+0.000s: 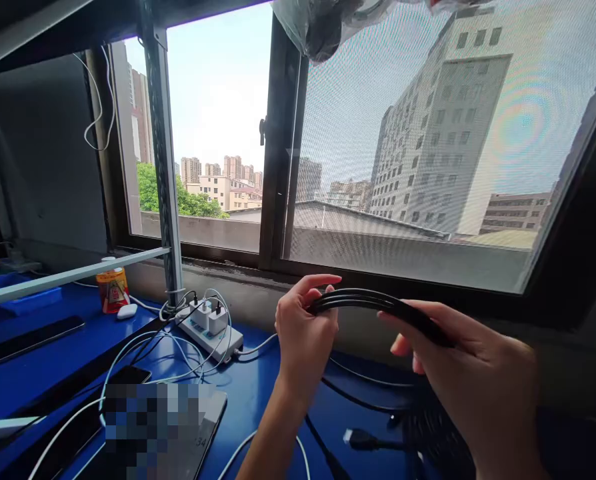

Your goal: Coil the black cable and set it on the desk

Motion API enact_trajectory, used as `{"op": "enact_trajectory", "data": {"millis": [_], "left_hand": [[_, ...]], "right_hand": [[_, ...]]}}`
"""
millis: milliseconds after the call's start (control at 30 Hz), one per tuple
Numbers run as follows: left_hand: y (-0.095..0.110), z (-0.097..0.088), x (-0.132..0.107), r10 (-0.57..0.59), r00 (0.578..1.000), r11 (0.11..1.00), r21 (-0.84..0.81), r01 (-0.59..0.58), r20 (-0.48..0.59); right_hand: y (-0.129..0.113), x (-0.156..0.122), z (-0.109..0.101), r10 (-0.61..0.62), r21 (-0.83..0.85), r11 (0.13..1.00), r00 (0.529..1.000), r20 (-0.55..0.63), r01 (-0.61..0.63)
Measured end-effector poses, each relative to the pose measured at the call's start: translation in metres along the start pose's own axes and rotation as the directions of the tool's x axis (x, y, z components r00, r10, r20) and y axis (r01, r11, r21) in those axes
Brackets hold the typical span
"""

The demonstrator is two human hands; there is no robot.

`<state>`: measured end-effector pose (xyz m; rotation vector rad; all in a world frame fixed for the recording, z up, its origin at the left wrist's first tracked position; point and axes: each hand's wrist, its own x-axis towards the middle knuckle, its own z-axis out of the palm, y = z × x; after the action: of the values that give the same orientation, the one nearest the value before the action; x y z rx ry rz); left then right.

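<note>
A black cable [363,297], looped into several strands, arches between my two hands above the blue table. My left hand [308,313] pinches the left end of the bundle, with its index finger stretched out above it. On the right, my right hand [473,360] is closed round the other end of the strands. Below the hands, more black cable lies on the table, and a black plug with a pale metal tip [363,440] shows there. The part of the bundle inside my right palm is hidden.
A white power strip [211,333] with chargers and tangled white cables sits left of my hands. Nearer is a device with a pixelated screen [213,413]. An orange-red container [112,288] stands by a metal shelf post [163,160]. A window [273,153] lies behind.
</note>
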<state>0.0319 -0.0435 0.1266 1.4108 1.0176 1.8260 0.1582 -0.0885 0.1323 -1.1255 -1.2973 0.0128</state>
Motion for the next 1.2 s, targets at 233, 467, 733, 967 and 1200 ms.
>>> {"op": "enact_trajectory", "data": {"millis": [233, 467, 733, 967, 1200], "left_hand": [[-0.015, 0.009, 0.014, -0.143, 0.969, 0.964, -0.193, 0.183, 0.203], [-0.021, -0.008, 0.025, -0.28, 0.959, 0.949, -0.162, 0.27, -0.046], [-0.016, -0.005, 0.019, -0.134, 0.981, 0.988, -0.098, 0.121, -0.138], [-0.018, 0.0, 0.019, -0.238, 0.969, 0.954, -0.203, 0.222, -0.062], [-0.013, 0.003, 0.013, -0.282, 0.958, 0.949, -0.133, 0.286, 0.049]], "right_hand": [[-0.014, -0.001, 0.0, 0.109, 0.285, 0.958, 0.958, -0.265, -0.03], [0.032, 0.019, 0.015, 0.024, 0.026, 0.999, 0.978, 0.209, -0.03], [0.024, 0.009, 0.033, -0.007, 0.123, 0.992, 0.974, 0.227, -0.022], [-0.008, 0.002, 0.022, 0.278, 0.317, 0.866, 0.899, 0.339, -0.387], [0.022, 0.013, 0.025, 0.351, 0.259, 0.879, 0.911, 0.215, -0.4]]}}
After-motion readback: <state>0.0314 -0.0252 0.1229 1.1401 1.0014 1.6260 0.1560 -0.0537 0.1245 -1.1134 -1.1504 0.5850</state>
